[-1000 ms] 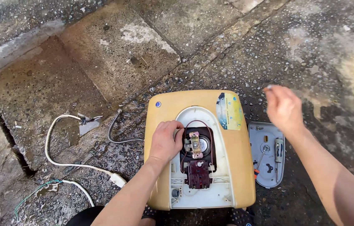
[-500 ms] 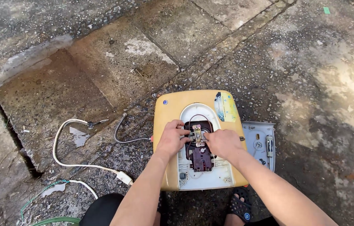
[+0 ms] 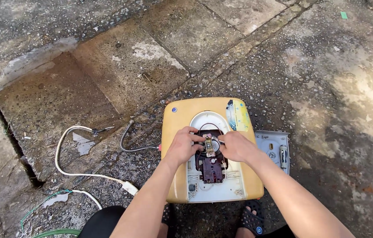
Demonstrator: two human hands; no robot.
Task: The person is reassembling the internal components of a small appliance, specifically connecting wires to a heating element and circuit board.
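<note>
Lying flat on rough, damp concrete slabs (image 3: 160, 66) is a yellow appliance housing (image 3: 182, 114) with rounded corners and a glossy plastic shell, just in front of the person's knees. Its middle is cut out into a white, arch-topped compartment (image 3: 210, 187). Inside sits a dark maroon control block (image 3: 212, 169) with a small metal-and-cream part (image 3: 209, 147) at its far end, and thin wires looping around the far side.

Both hands meet over that small part. The left hand (image 3: 183, 146) rests on the left edge of the opening, fingers curled, thumb and forefinger pinched toward the part. The right hand (image 3: 237, 146) comes in from the right, fingers likewise bent and closed in on the same piece; whether either truly grips it or only touches it I cannot tell.

Just to the right of the housing lies a flat grey cover plate (image 3: 276, 147) with small fittings on it. To the left, a white cable (image 3: 70, 169) curves over the ground, and a grey flexible hose (image 3: 131, 143) runs to the housing's left side. A green wire (image 3: 41, 205) lies near the left corner. Black sandals (image 3: 252, 220) show at the near edge.
</note>
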